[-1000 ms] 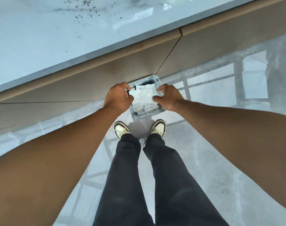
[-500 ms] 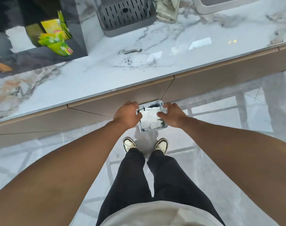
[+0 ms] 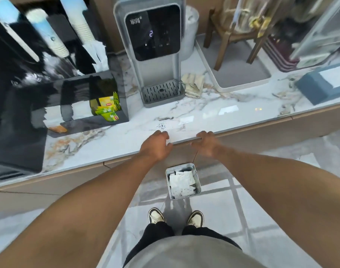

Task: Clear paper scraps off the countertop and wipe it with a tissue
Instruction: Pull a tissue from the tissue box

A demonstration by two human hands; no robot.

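With white paper scraps [image 3: 181, 183] lying in the small grey square bin [image 3: 198, 182] on the floor below the white marble tabletop [image 3: 213, 105], clearing looks done and wiping comes next, which calls for a tissue from the blue tissue box [image 3: 320, 84] far right. Both left hand [image 3: 158, 145] and right hand [image 3: 205, 142] hover at the edge, loosely curled, empty, near dark specks [image 3: 161, 126].
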